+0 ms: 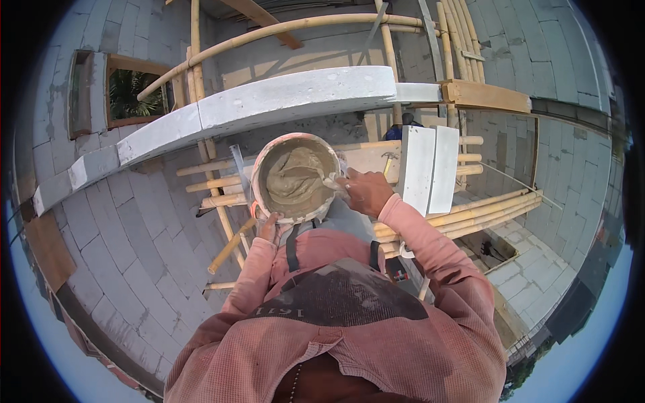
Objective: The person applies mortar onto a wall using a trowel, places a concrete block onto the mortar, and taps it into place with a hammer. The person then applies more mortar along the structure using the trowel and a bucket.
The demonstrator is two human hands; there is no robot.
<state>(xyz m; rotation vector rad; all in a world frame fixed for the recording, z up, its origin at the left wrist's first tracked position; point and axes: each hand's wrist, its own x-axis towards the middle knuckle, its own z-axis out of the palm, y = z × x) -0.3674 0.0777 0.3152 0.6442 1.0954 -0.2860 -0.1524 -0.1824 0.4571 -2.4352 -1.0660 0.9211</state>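
A round bucket [258, 195] of wet grey mortar [295, 176] is in front of my body, above the bamboo poles. My left hand [268, 227] is closed on its near left rim, the fingertips partly hidden. My right hand [366, 192] is closed at the right rim on a mortar-coated tool [330, 181], whose other end reaches into the mortar. Its exact kind is hidden by the mortar. Just left of the bucket are a thin metal strip [238, 161] and a slim yellow-brown stick [232, 248].
Beyond the bucket runs a row of white blocks [295, 94] topping a wall. Two white blocks [430, 169] stand to the right on bamboo poles [463, 218]. A hammer [388, 163] lies on a board. Another person [406, 124] in dark blue shows partly behind. Bamboo scaffolding crosses the far side.
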